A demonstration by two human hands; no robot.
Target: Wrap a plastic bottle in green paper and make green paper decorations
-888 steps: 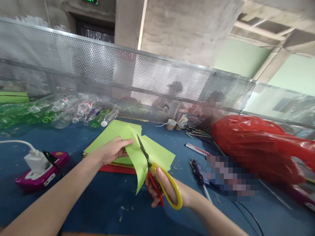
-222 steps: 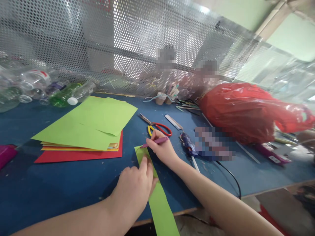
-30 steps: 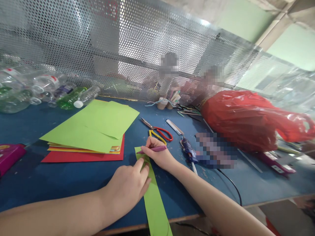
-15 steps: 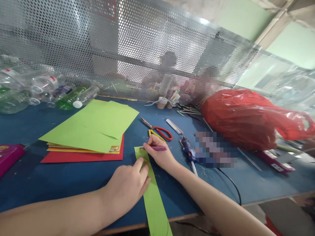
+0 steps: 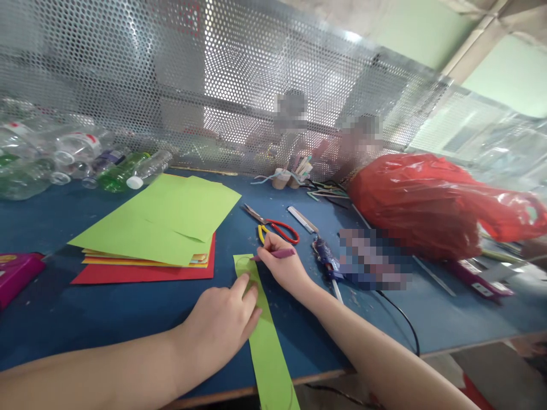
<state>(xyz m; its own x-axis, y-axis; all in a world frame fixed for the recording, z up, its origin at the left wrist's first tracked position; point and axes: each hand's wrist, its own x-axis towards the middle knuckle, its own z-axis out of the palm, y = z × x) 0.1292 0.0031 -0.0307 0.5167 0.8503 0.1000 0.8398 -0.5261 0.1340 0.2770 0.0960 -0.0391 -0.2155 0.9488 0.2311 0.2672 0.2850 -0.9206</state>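
Shifting rightward, right hand (image 5: 285, 270) is gripping purple pen (image 5: 282, 253), apparently drawing, unclenched left hand (image 5: 220, 314) pressing green paper strip (image 5: 272, 361), next needing steadiness.

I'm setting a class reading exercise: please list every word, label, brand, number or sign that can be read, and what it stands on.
No text can be read.
Red-and-white bottle labels: too blurred.
Purple power strip, left edge: yellow patch, too small.
Perforated metal screen: red marks, too blurred.
Green paper strip: drawn curves, no readable letters.

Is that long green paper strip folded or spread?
Spread, where visible: the green strip runs flat beneath the left hand, past the blue table edge.
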